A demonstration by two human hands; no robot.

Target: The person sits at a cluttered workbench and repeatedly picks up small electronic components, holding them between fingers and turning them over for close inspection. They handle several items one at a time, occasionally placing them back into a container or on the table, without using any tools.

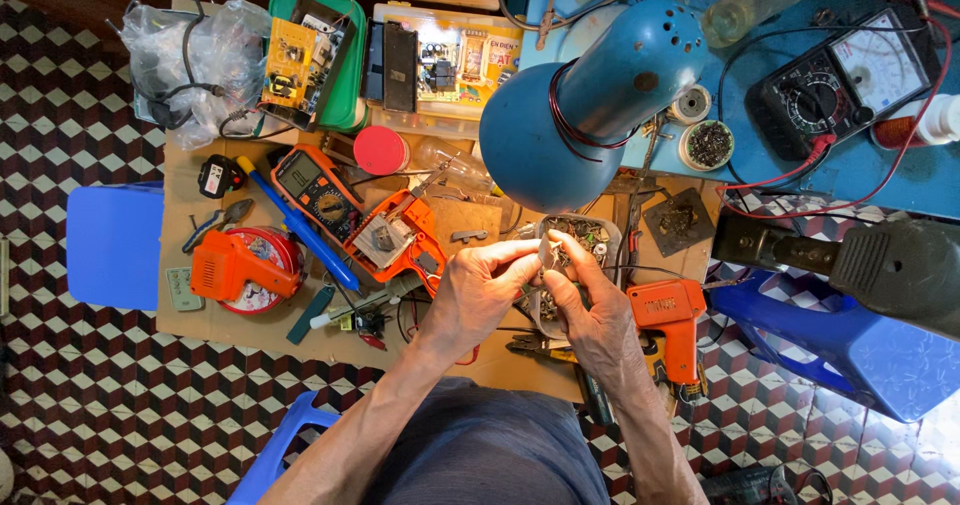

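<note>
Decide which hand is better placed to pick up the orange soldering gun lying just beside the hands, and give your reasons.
Probably the right hand: the orange soldering gun lies directly beside it, almost touching. The left hand is on the far side and would have to cross over. Both hands pinch a small pale part.

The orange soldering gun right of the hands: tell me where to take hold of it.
Take the orange soldering gun by its pistol handle, which points down toward the person, coming from the near side with the right hand. Its boxy body lies flat; the handle is free.
</note>
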